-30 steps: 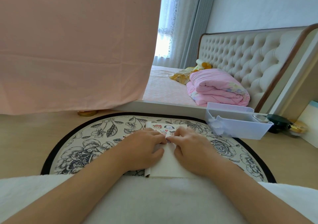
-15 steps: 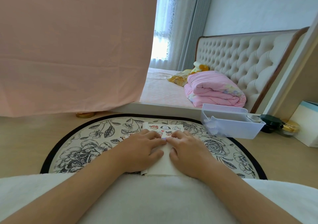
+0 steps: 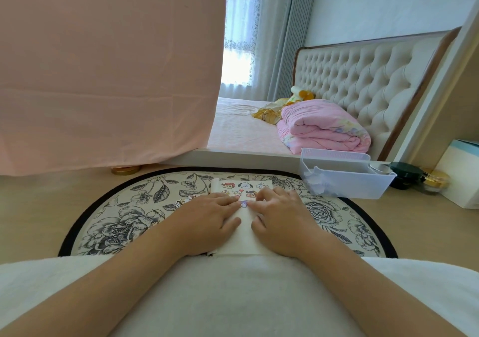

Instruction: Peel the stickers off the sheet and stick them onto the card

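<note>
A white card [image 3: 242,238] lies on the round floral mat [image 3: 121,222] in front of me. Its far end carries several cartoon stickers [image 3: 239,187]; its near part is blank. I cannot tell a separate sticker sheet apart from the card. My left hand [image 3: 207,220] lies flat on the card's left side, fingers straight. My right hand [image 3: 281,220] rests on the right side, fingers slightly bent. Both index fingertips meet at a small purple sticker [image 3: 243,203] and press on it.
A clear plastic bin [image 3: 344,181] stands at the mat's right edge, with dark and gold jars [image 3: 420,180] and a white box [image 3: 461,173] beyond it. Small sticker pieces [image 3: 185,199] lie on the mat left of the card. A pink cloth hangs far left.
My head has shifted a little, so the scene sits differently in view. Both hands stay on the card with fingertips together; the purple sticker now shows between them.
</note>
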A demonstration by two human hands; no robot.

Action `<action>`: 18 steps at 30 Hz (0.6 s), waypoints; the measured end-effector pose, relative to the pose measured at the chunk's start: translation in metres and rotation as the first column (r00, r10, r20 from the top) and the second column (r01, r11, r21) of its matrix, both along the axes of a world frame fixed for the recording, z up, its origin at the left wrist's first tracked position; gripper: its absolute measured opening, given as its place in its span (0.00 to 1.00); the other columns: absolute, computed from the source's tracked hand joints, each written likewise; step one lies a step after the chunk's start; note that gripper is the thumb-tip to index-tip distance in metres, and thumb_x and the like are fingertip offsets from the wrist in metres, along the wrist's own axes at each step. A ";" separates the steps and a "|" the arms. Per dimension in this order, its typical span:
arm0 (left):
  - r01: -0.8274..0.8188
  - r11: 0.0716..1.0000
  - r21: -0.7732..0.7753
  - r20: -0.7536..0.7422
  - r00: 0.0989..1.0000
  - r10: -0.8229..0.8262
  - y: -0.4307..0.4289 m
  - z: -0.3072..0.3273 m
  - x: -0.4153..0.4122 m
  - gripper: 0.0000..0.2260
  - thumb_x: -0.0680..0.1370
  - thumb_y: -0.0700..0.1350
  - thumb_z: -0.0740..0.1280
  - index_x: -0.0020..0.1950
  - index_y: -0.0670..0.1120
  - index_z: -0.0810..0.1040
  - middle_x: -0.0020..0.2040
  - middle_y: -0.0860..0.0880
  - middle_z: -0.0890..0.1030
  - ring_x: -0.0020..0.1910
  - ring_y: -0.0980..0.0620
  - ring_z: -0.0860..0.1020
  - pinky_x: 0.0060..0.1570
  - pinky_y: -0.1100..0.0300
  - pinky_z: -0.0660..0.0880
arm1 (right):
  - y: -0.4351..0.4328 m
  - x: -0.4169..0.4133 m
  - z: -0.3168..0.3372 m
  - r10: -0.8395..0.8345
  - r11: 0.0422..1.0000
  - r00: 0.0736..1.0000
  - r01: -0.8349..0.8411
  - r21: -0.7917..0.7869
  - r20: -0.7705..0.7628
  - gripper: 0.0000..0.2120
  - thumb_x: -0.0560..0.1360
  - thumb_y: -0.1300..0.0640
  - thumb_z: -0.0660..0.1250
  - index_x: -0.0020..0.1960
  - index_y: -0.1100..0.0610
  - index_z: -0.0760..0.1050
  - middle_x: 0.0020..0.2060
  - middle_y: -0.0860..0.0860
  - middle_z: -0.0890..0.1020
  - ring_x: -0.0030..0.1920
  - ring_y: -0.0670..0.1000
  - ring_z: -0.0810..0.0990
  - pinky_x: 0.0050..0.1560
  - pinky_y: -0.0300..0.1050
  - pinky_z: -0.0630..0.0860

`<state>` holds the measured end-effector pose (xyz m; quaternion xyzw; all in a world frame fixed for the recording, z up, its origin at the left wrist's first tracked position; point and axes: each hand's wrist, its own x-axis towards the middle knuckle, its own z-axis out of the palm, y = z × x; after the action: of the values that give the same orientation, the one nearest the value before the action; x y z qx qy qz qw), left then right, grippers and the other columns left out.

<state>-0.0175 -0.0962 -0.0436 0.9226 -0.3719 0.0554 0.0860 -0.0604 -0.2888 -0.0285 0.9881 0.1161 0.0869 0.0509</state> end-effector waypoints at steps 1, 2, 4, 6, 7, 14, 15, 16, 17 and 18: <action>-0.001 1.000 -0.005 0.001 1.000 0.001 0.000 -0.001 0.000 0.23 0.85 0.57 0.50 0.80 0.55 0.60 0.80 0.58 0.60 0.79 0.57 0.56 0.77 0.61 0.50 | -0.001 -0.001 0.001 0.015 1.000 1.000 -0.014 -0.021 0.003 0.38 0.68 0.42 0.37 0.66 0.47 0.75 0.62 0.47 0.75 0.61 0.54 0.71 0.61 0.52 0.64; 0.002 1.000 -0.027 0.002 1.000 -0.002 0.001 0.000 0.001 0.23 0.85 0.56 0.52 0.80 0.55 0.61 0.79 0.58 0.62 0.78 0.57 0.57 0.77 0.61 0.51 | -0.001 -0.003 0.002 0.029 0.999 1.000 -0.029 -0.035 0.005 0.37 0.68 0.42 0.36 0.65 0.47 0.75 0.62 0.47 0.75 0.60 0.54 0.72 0.61 0.52 0.65; 0.019 0.997 -0.080 0.007 1.000 -0.019 0.001 0.001 0.001 0.21 0.84 0.54 0.55 0.77 0.55 0.67 0.77 0.58 0.67 0.76 0.57 0.61 0.74 0.63 0.55 | -0.002 -0.005 0.002 0.045 0.998 0.999 -0.045 -0.045 -0.009 0.37 0.69 0.43 0.36 0.67 0.48 0.74 0.64 0.47 0.74 0.62 0.54 0.72 0.61 0.53 0.65; 0.032 0.993 -0.118 0.010 0.999 -0.031 0.002 0.001 0.002 0.19 0.84 0.53 0.57 0.75 0.56 0.71 0.74 0.60 0.70 0.74 0.59 0.64 0.72 0.65 0.58 | -0.001 -0.003 0.001 0.046 0.998 0.998 -0.047 -0.039 -0.035 0.35 0.71 0.43 0.37 0.70 0.48 0.70 0.67 0.48 0.71 0.64 0.54 0.69 0.63 0.53 0.65; 0.029 0.991 -0.133 0.004 1.000 -0.029 0.003 0.001 0.003 0.19 0.83 0.53 0.58 0.74 0.56 0.72 0.72 0.61 0.72 0.72 0.60 0.65 0.70 0.65 0.60 | -0.001 -0.001 0.001 0.037 0.999 0.998 -0.039 -0.025 -0.052 0.31 0.74 0.43 0.40 0.71 0.48 0.69 0.67 0.48 0.70 0.65 0.54 0.68 0.64 0.53 0.64; 0.004 0.986 -0.166 0.002 1.000 -0.004 0.001 0.002 -0.002 0.17 0.83 0.53 0.59 0.70 0.56 0.76 0.68 0.61 0.74 0.68 0.60 0.69 0.67 0.59 0.68 | 0.001 0.010 0.000 0.000 1.000 0.997 0.002 0.023 -0.083 0.22 0.79 0.46 0.53 0.69 0.50 0.71 0.66 0.50 0.71 0.65 0.55 0.68 0.64 0.55 0.66; -0.004 0.987 -0.158 0.006 1.000 0.005 0.001 0.002 -0.002 0.17 0.83 0.53 0.59 0.71 0.56 0.75 0.70 0.61 0.73 0.70 0.61 0.67 0.68 0.59 0.67 | 0.000 0.008 0.000 0.006 1.000 0.997 -0.004 0.021 -0.072 0.21 0.79 0.46 0.54 0.69 0.50 0.72 0.66 0.50 0.71 0.65 0.55 0.68 0.64 0.54 0.66; -0.006 0.989 -0.146 0.012 1.000 0.007 0.000 0.001 -0.003 0.18 0.83 0.54 0.58 0.72 0.56 0.74 0.71 0.61 0.72 0.71 0.61 0.66 0.69 0.60 0.66 | -0.002 0.006 0.000 0.015 1.000 0.998 -0.014 0.016 -0.060 0.21 0.79 0.46 0.54 0.68 0.50 0.73 0.66 0.50 0.72 0.65 0.55 0.69 0.64 0.54 0.65; -0.004 0.992 -0.129 0.013 1.000 0.006 0.000 0.001 -0.003 0.19 0.83 0.55 0.56 0.73 0.57 0.72 0.73 0.61 0.71 0.73 0.61 0.64 0.70 0.62 0.64 | -0.004 0.004 0.001 0.025 1.000 0.998 -0.025 0.011 -0.049 0.21 0.79 0.46 0.54 0.68 0.50 0.73 0.66 0.49 0.72 0.65 0.54 0.69 0.64 0.54 0.65; -0.002 0.994 -0.111 0.012 1.000 0.003 0.001 0.000 -0.003 0.21 0.83 0.56 0.54 0.74 0.57 0.71 0.74 0.62 0.69 0.74 0.61 0.63 0.71 0.64 0.62 | -0.005 0.002 0.001 0.037 0.999 0.999 -0.036 0.004 -0.040 0.22 0.78 0.46 0.53 0.68 0.50 0.73 0.67 0.49 0.72 0.65 0.54 0.69 0.64 0.53 0.64</action>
<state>-0.0206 -0.0953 -0.0436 0.9165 -0.3676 0.0816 0.1350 -0.0589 -0.2938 -0.0278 0.9875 0.1349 0.0684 0.0451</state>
